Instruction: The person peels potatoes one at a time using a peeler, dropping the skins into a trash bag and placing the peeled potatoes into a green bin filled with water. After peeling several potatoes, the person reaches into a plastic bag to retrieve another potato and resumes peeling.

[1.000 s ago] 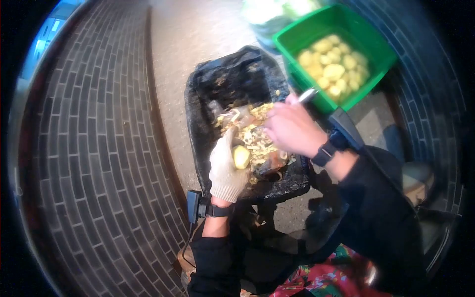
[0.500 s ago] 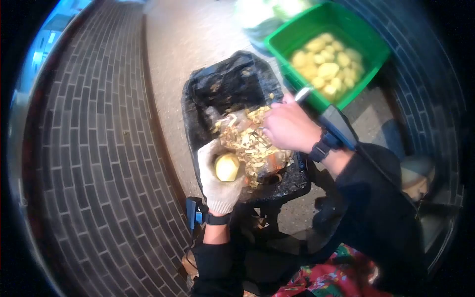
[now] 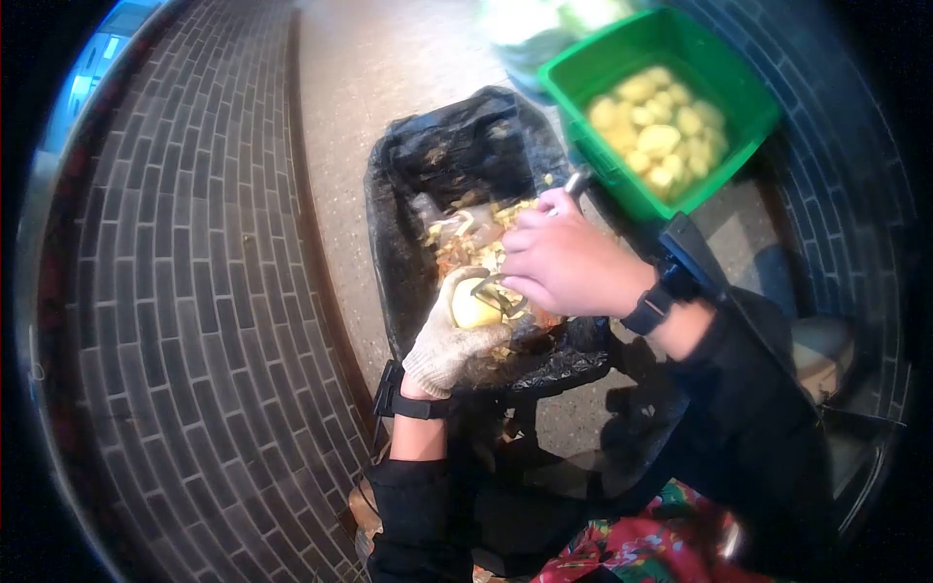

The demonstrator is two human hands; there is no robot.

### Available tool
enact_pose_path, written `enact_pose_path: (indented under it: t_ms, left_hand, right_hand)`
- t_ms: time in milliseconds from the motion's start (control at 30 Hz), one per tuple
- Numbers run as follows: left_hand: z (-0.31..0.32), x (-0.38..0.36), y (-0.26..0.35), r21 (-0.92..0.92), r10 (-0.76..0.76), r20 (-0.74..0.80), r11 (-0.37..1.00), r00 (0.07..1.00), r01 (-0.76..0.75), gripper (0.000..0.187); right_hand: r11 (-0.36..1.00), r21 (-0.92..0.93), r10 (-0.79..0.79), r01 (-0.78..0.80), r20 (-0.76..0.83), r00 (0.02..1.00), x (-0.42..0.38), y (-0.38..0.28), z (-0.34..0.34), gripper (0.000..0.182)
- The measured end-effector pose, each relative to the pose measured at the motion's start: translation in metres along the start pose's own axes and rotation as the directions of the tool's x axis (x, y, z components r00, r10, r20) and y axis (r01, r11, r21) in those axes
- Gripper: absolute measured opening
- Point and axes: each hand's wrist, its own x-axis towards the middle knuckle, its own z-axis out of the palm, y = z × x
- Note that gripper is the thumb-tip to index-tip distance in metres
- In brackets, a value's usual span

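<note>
One gloved left hand (image 3: 455,335) is cupping one pale potato (image 3: 476,305), its fingers curled around it, above one black-lined bin (image 3: 392,243) of many peelings (image 3: 486,233). One bare right hand (image 3: 573,262) is closing its fingers around one peeler (image 3: 498,291) at the potato; one green tub (image 3: 714,53) is holding many potatoes (image 3: 659,136), too crowded to count.

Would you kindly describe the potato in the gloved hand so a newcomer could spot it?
Find the black-lined bin beside the green tub. Over the bin's peelings, the gloved left hand cups a pale yellow potato. Unlike the potatoes in the tub, it is held singly, with the peeler at its side.
</note>
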Motion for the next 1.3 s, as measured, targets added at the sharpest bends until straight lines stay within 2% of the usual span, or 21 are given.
enact_pose_path:
  t_ms: [33, 133, 167, 233, 267, 333, 467, 533, 567, 600, 667, 733, 833, 867, 933, 1067, 1133, 1167, 1200, 1300]
  left_hand:
    - [-0.003, 0.001, -0.002, 0.01, -0.044, 0.03, 0.999, 0.999, 0.044, 0.065]
    - [-0.005, 0.0, -0.001, 0.045, -0.056, 0.07, 0.998, 0.996, 0.052, 0.062]
    - [-0.008, 0.0, -0.003, 0.044, -0.056, 0.07, 0.998, 0.996, 0.053, 0.062]
    - [-0.017, 0.003, -0.014, -0.004, -0.177, 0.142, 0.984, 0.974, 0.18, 0.069]
    - [-0.023, 0.005, -0.023, -0.002, -0.179, 0.146, 0.984, 0.973, 0.181, 0.069]
    - [-0.031, 0.011, -0.035, -0.054, -0.216, 0.199, 0.971, 0.956, 0.231, 0.068]
    - [-0.011, -0.001, 0.001, -0.027, -0.284, 0.12, 0.957, 0.951, 0.289, 0.068]
    - [-0.004, -0.01, 0.01, -0.03, -0.288, 0.354, 0.947, 0.89, 0.318, 0.07]
    - [0.001, -0.013, 0.012, 0.069, -0.25, 0.335, 0.968, 0.909, 0.241, 0.071]
    - [-0.001, -0.012, 0.01, 0.075, -0.257, 0.336, 0.966, 0.906, 0.246, 0.071]
    - [-0.007, -0.008, 0.0, 0.013, -0.187, 0.209, 0.982, 0.96, 0.189, 0.074]
    - [-0.015, -0.005, 0.003, 0.007, -0.157, 0.176, 0.987, 0.972, 0.159, 0.074]
    - [-0.011, -0.008, 0.012, -0.084, -0.08, 0.021, 0.993, 0.997, 0.081, 0.075]
    - [-0.013, -0.007, 0.01, -0.088, -0.078, 0.017, 0.993, 0.997, 0.08, 0.075]
    - [-0.021, -0.005, 0.003, 0.031, -0.03, -0.037, 0.999, 0.999, 0.031, 0.076]
    - [-0.011, -0.007, 0.009, 0.0, -0.061, -0.036, 0.998, 0.998, 0.061, 0.074]
    - [-0.005, -0.004, 0.005, 0.1, -0.03, -0.024, 0.994, 0.999, 0.033, 0.07]
    - [-0.002, -0.003, 0.003, 0.098, -0.033, -0.023, 0.995, 0.999, 0.035, 0.07]
    - [0.002, -0.003, 0.001, 0.162, -0.025, -0.016, 0.986, 1.0, 0.027, 0.069]
    - [0.006, 0.0, -0.002, 0.257, -0.015, 0.007, 0.966, 1.0, 0.012, 0.068]
  right_hand:
    - [0.999, -0.009, -0.052, 0.052, -0.012, 0.999, 0.0, -0.001, 0.0, 0.015]
    - [0.991, -0.012, -0.131, 0.132, 0.04, 0.991, -0.001, -0.003, 0.004, 0.016]
    - [0.991, -0.012, -0.131, 0.132, 0.041, 0.99, -0.002, -0.004, 0.006, 0.016]
    - [0.991, 0.01, -0.136, 0.136, 0.007, 0.991, -0.004, -0.003, 0.011, 0.015]
    - [0.991, 0.008, -0.132, 0.132, 0.007, 0.991, -0.004, -0.002, 0.013, 0.015]
    - [0.992, 0.085, -0.095, 0.09, 0.062, 0.994, -0.004, 0.001, 0.016, 0.013]
    - [0.995, 0.073, -0.076, 0.074, 0.014, 0.997, -0.004, 0.015, 0.028, 0.015]
    - [0.973, -0.226, 0.049, -0.041, 0.029, 0.998, -0.005, 0.034, 0.033, 0.017]
    - [0.966, -0.239, 0.127, -0.093, 0.131, 0.983, -0.001, 0.034, 0.031, 0.019]
    - [0.967, -0.235, 0.132, -0.099, 0.127, 0.983, -0.002, 0.031, 0.031, 0.019]
    - [0.986, -0.146, 0.084, -0.077, 0.042, 0.996, 0.0, 0.025, 0.028, 0.019]
    - [0.992, -0.112, 0.07, -0.065, 0.042, 0.997, 0.003, 0.021, 0.024, 0.022]
    - [0.991, -0.059, 0.123, -0.123, -0.017, 0.992, 0.005, 0.019, 0.02, 0.03]
    - [0.991, -0.06, 0.119, -0.119, -0.014, 0.993, 0.006, 0.018, 0.019, 0.03]
    - [0.977, 0.004, 0.212, -0.213, -0.089, 0.973, 0.008, 0.015, 0.019, 0.038]
    - [0.965, 0.024, 0.261, -0.26, -0.091, 0.961, 0.014, 0.008, 0.015, 0.045]
    - [0.981, 0.002, 0.189, -0.196, -0.267, 0.945, 0.013, 0.0, 0.027, 0.046]
    - [0.988, -0.063, 0.115, -0.141, -0.306, 0.945, 0.011, -0.005, 0.032, 0.042]
    - [0.988, -0.063, 0.118, -0.143, -0.304, 0.945, 0.01, -0.008, 0.036, 0.042]
    - [0.993, -0.117, -0.045, -0.003, -0.404, 0.914, 0.011, -0.014, 0.043, 0.034]
